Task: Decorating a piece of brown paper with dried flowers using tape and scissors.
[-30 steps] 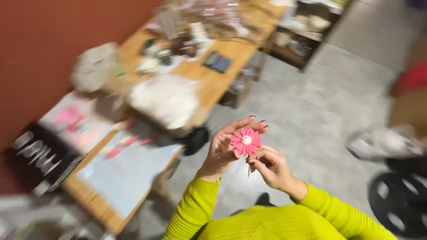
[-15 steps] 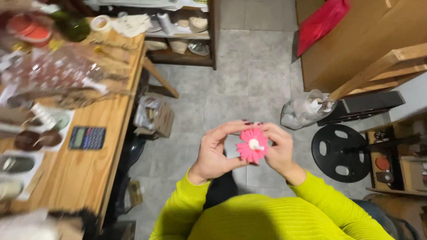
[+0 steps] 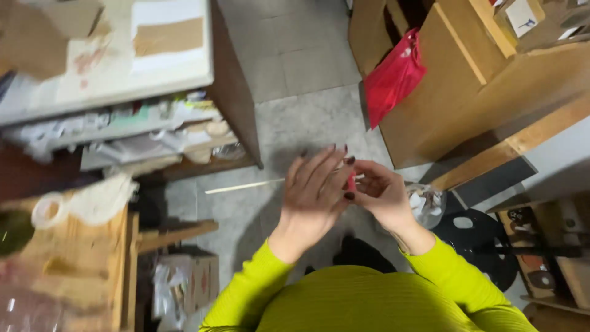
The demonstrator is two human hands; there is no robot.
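Two hands, left hand [image 3: 313, 197], right hand [image 3: 382, 198], pinching one pink flower [image 3: 351, 182]

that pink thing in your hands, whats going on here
A person in a bright yellow-green top holds a small pink object between both hands, over a grey floor. The left hand covers most of it; the right hand pinches it from the other side. A red bag hangs nearby.
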